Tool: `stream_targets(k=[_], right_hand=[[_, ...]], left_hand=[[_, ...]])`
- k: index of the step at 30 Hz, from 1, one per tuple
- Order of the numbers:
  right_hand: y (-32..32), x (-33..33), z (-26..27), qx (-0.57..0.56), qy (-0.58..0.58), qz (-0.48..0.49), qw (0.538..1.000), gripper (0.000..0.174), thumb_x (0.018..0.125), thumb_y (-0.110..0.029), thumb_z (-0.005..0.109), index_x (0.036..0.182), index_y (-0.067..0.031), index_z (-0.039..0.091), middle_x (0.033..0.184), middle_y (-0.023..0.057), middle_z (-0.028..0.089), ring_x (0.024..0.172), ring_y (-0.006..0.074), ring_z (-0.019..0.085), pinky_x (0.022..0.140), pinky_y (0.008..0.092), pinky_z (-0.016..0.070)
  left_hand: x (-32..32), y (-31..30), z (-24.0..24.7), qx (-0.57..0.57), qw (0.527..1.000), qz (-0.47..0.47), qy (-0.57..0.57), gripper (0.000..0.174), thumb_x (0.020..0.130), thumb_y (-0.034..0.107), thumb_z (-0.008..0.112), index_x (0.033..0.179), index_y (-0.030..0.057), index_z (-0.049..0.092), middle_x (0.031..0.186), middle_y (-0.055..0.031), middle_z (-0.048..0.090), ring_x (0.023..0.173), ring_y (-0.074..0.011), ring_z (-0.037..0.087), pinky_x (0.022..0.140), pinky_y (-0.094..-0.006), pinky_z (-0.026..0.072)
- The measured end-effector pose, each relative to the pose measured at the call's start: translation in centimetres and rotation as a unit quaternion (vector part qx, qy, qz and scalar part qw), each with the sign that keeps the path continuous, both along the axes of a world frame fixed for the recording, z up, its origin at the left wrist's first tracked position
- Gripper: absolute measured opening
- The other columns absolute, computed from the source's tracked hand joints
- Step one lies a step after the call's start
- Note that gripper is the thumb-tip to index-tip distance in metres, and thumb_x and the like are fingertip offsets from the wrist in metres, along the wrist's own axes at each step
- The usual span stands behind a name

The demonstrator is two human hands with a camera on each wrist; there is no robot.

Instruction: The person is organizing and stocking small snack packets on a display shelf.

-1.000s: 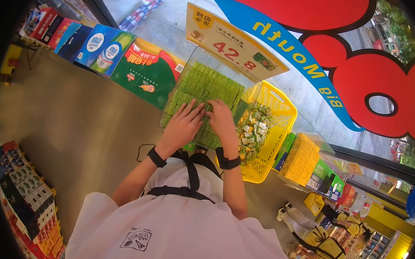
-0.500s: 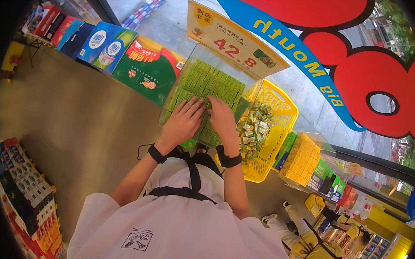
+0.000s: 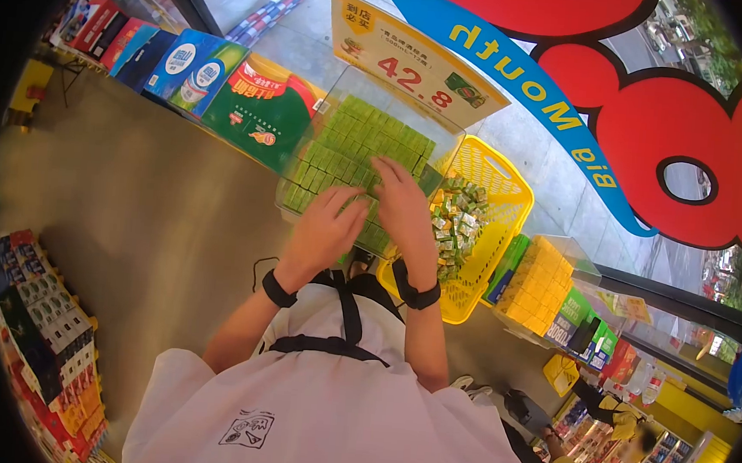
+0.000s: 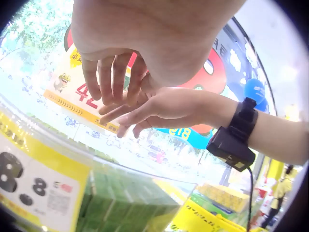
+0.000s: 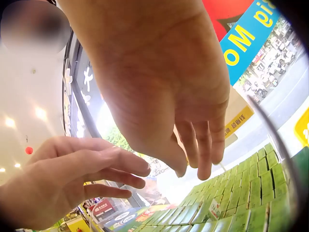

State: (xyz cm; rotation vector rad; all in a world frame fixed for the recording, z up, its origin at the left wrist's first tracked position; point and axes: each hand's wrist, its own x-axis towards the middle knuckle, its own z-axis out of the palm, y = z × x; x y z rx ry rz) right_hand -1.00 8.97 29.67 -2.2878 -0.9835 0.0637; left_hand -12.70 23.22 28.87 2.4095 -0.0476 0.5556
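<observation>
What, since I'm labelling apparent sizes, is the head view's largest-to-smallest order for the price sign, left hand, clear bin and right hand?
1. Clear bin
2. Price sign
3. Left hand and right hand: too alike in size to rank

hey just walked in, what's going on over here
A person in a white shirt has their left hand and right hand over green packs set in neat rows in a clear box. Neither hand appears to hold anything, and whether either touches the packs is hard to tell. To the right of the box, a yellow basket holds a jumbled heap of small packs.
</observation>
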Motion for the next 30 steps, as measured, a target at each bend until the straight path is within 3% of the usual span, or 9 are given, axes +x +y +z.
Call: stream_targets(k=[2,3,5,11,14,17,20,27,30], right_hand=[[-2.0,-0.2,2.0,0.013,0.043,-0.028,0.999,0.047,0.09,0.006,0.067,0.136,-0.0051,0.067,0.126,0.0196,0.07,0.115,0.0408,0.068,0.093,0.0479,0.0583],[-2.4,-0.3,2.2,0.013,0.042,-0.028,0.999,0.047,0.09,0.006,0.067,0.136,-0.0051,0.067,0.126,0.0196,0.07,0.115,0.0408,0.068,0.093,0.0479,0.0583],[-3.9,-0.5,2.3,0.033,0.038,-0.06,0.997,0.032,0.092,0.002,0.067,0.122,-0.006,0.074,0.109,0.0167,0.072,0.105,0.0386,0.069,0.087,0.047,0.0577],[-10.6,-0.8,2.7,0.081,-0.018,-0.108,0.991,0.018,0.092,0.003,0.069,0.107,-0.0049,0.076,0.095,0.0133,0.069,0.093,0.0351,0.066,0.086,0.0439,0.0538],[-14.1,-0.8,1.3,0.046,-0.014,-0.138,0.989,0.016,0.092,0.002,0.071,0.106,-0.0051,0.075,0.094,0.0133,0.07,0.094,0.0349,0.066,0.09,0.0438,0.0522],[-17.3,-0.4,-1.5,0.007,-0.064,-0.123,0.99,0.015,0.093,-0.001,0.071,0.107,-0.0053,0.075,0.094,0.0135,0.071,0.094,0.035,0.066,0.092,0.0451,0.0519],[-19.5,-0.8,-4.0,-0.019,-0.022,-0.12,0.992,0.015,0.094,-0.004,0.07,0.109,-0.0052,0.074,0.095,0.0147,0.072,0.094,0.0366,0.067,0.093,0.0466,0.052],[-22.3,-0.8,-9.6,-0.02,0.052,-0.112,0.992,0.016,0.095,-0.003,0.068,0.11,-0.0031,0.073,0.097,0.0181,0.072,0.098,0.0405,0.066,0.092,0.0507,0.0525],[-23.2,-0.5,-12.5,-0.032,0.07,-0.103,0.992,0.017,0.095,-0.004,0.068,0.111,-0.0013,0.073,0.1,0.0195,0.072,0.101,0.0412,0.066,0.092,0.0519,0.0522]], left_hand=[[-0.4,-2.8,1.3,-0.059,0.997,-0.05,0.002,0.022,0.097,0.005,0.071,0.118,-0.0007,0.07,0.117,-0.0153,0.069,0.105,-0.0377,0.068,0.09,-0.0482,0.0563],[-0.3,-3.3,1.6,-0.059,0.997,-0.049,0.002,0.022,0.097,0.005,0.071,0.118,-0.0007,0.07,0.117,-0.0153,0.069,0.105,-0.0377,0.068,0.09,-0.0482,0.0563],[-0.3,-4.9,2.0,-0.085,0.994,-0.067,-0.019,0.024,0.095,0.003,0.072,0.119,-0.0002,0.07,0.114,-0.0146,0.07,0.102,-0.0366,0.069,0.087,-0.046,0.0577],[0.6,-9.3,2.3,-0.099,0.986,-0.135,-0.008,0.028,0.092,-0.002,0.071,0.12,-0.0001,0.07,0.114,-0.0141,0.068,0.102,-0.0354,0.069,0.087,-0.043,0.0591],[0.8,-11.8,0.6,-0.044,0.986,-0.153,0.042,0.035,0.088,0.001,0.068,0.122,0.0012,0.067,0.121,-0.0131,0.064,0.114,-0.0341,0.065,0.094,-0.0433,0.0576],[1.3,-14.0,-1.5,-0.061,0.98,-0.179,0.07,0.038,0.086,-0.005,0.066,0.124,-0.0003,0.066,0.123,-0.0143,0.063,0.116,-0.0353,0.065,0.095,-0.0417,0.0575],[1.7,-15.9,-6.3,-0.083,0.97,-0.212,0.081,0.037,0.084,-0.008,0.064,0.121,-0.0012,0.064,0.124,-0.016,0.061,0.12,-0.0364,0.062,0.1,-0.0431,0.0548],[2.5,-19.2,-14.7,-0.095,0.961,-0.207,0.157,0.033,0.083,-0.013,0.06,0.114,-0.0027,0.062,0.121,-0.0197,0.059,0.121,-0.0409,0.06,0.103,-0.0462,0.0521],[3.0,-20.5,-17.7,-0.112,0.959,-0.161,0.205,0.033,0.081,-0.014,0.06,0.113,-0.0038,0.062,0.121,-0.0219,0.059,0.121,-0.0438,0.059,0.102,-0.0482,0.0518]])
